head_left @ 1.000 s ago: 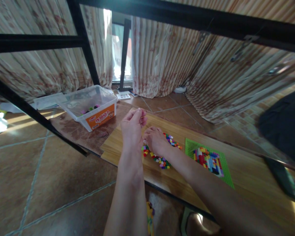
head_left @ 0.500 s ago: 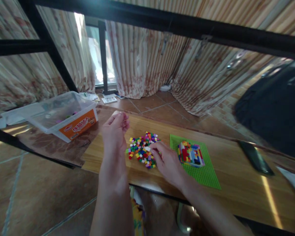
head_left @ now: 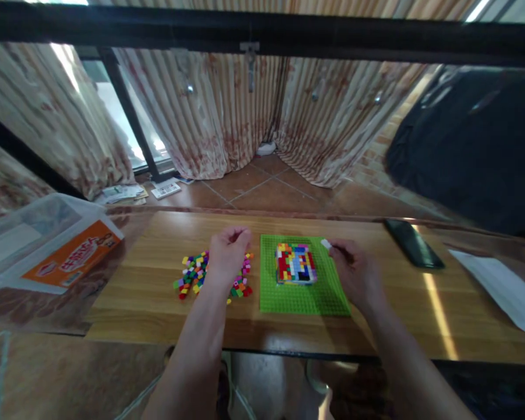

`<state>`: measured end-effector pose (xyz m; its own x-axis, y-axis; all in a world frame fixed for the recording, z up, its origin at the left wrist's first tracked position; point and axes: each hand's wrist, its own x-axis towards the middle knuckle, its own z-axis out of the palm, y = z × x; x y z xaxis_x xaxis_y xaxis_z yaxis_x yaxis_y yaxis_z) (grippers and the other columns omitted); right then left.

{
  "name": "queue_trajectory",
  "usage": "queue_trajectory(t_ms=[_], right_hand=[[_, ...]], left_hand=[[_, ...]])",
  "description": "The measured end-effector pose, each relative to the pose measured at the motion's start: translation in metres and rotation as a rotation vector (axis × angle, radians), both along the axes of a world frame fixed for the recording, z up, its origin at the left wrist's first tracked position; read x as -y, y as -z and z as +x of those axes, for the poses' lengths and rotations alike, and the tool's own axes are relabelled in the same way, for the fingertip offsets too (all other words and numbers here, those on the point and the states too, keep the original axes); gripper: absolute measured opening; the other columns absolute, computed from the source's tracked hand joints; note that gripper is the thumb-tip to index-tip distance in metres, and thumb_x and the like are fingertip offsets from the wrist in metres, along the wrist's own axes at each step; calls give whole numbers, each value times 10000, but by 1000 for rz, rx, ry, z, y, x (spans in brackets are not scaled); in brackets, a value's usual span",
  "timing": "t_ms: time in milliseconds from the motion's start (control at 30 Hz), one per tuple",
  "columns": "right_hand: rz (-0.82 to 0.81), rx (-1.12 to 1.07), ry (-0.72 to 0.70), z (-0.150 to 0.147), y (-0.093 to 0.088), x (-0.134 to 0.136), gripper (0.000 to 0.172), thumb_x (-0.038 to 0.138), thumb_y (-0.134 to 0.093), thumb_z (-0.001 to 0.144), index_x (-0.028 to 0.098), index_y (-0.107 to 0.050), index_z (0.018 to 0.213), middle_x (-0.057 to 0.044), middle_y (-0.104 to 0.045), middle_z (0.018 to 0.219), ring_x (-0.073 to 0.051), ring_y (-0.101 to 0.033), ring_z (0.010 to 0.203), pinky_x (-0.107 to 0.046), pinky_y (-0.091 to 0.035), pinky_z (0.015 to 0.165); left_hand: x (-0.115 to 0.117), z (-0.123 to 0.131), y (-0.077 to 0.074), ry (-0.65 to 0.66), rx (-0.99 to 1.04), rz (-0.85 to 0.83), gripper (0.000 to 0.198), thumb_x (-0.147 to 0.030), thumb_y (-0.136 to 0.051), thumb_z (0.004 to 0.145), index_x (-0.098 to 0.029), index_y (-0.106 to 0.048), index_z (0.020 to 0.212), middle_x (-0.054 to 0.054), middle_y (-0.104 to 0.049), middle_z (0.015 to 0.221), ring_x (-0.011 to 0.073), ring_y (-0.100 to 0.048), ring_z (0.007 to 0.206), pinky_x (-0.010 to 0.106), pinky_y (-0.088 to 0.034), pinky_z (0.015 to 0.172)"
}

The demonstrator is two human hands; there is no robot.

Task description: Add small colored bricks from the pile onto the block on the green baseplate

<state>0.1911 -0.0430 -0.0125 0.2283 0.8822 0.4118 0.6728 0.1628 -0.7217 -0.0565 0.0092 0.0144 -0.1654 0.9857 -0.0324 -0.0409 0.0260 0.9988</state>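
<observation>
My right hand (head_left: 355, 269) pinches a small white toy brick (head_left: 326, 244) between thumb and fingertips, over the right edge of the green baseplate (head_left: 271, 300). On that plate stands a low block structure (head_left: 296, 264) of many colours, with red at its left and blue and white in the middle. My left hand (head_left: 227, 255) is above the pile of loose bricks (head_left: 193, 273) and hides part of it. Its fingers are curled together, and whatever may be in them is hidden.
A clear plastic box (head_left: 81, 216) with an orange label is at the left. To the right of the baseplate lie a dark phone (head_left: 413, 244) and a white sheet (head_left: 499, 286) on the wooden table (head_left: 131, 291). A dark bar (head_left: 289, 35) crosses above, before the curtains.
My right hand has left the brick pile and moved right past the structure, carrying the white brick. My left hand has come over the pile. The view has turned right and levelled.
</observation>
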Motion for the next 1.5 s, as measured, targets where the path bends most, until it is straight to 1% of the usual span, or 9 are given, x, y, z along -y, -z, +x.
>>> queue_trajectory(t_ms=[67, 167, 267, 400, 600, 767, 1067, 1300, 1500], right_hand=[[-32, -19, -3, 8, 1, -2, 204, 298, -535, 888, 186, -697, 940, -78, -725, 917, -215, -660, 835, -363, -511, 776], [-62, -10, -77, 11, 4, -4, 192, 295, -528, 892, 197, -693, 906, -66, -712, 887, -209, -650, 830, -351, -501, 774], [-61, 11, -137, 10, 7, -5, 179, 268, -523, 900, 205, -690, 885, -58, -691, 881, -200, -640, 844, -336, -489, 784], [-97, 36, -180, 6, 8, -7, 183, 247, -518, 922, 212, -696, 892, -50, -678, 894, -194, -640, 855, -325, -482, 782], [-92, 54, -222, -5, 8, -12, 188, 228, -529, 938, 211, -716, 924, -54, -675, 913, -185, -637, 859, -322, -492, 801], [-103, 22, -235, -9, 9, -15, 185, 205, -553, 922, 226, -733, 959, -51, -674, 940, -178, -638, 868, -320, -499, 812], [-123, -71, -200, -10, 9, -19, 156, 240, -585, 880, 213, -735, 913, -48, -682, 897, -168, -639, 814, -300, -508, 762], [-174, -183, -28, 0, 12, -22, 260, 338, -521, 878, 194, -728, 940, -60, -741, 925, -199, -670, 856, -329, -515, 811], [-243, -265, -87, -8, 19, -27, 278, 377, -536, 870, 183, -733, 905, -51, -757, 866, -195, -679, 778, -320, -520, 744]], left_hand=[[-2, 14, 9, 70, -140, 28, 145, -276, -651, 746, -142, -704, 751, 3, -666, 660, 113, -580, 612, 217, -450, 599], [-2, 28, 16, 149, -354, 79, 153, -240, -599, 785, -145, -719, 794, 28, -709, 735, 134, -618, 661, 236, -464, 638], [-3, 33, 18, 165, -528, 86, 156, -220, -588, 799, -149, -724, 829, 45, -736, 786, 153, -646, 698, 260, -483, 690], [-7, 36, 20, 179, -645, 86, 168, -219, -582, 818, -148, -726, 867, 64, -753, 843, 176, -669, 754, 289, -500, 746], [-13, 45, 26, 238, -670, 115, 191, -242, -570, 840, -152, -722, 912, 70, -757, 894, 186, -681, 799, 302, -513, 770], [-10, 53, 22, 272, -694, 107, 200, -239, -561, 852, -155, -720, 939, 75, -759, 928, 201, -687, 845, 321, -522, 797], [-8, 70, 24, 339, -689, 121, 222, -248, -569, 857, -151, -720, 987, 96, -758, 1004, 221, -691, 911, 354, -515, 883], [-9, 78, 21, 324, -661, 133, 217, -258, -571, 855, -155, -724, 972, 90, -760, 999, 220, -688, 926, 344, -514, 888], [-9, 81, 25, 357, -670, 130, 245, -293, -569, 860, -152, -734, 975, 89, -759, 964, 220, -685, 881, 332, -513, 846]])
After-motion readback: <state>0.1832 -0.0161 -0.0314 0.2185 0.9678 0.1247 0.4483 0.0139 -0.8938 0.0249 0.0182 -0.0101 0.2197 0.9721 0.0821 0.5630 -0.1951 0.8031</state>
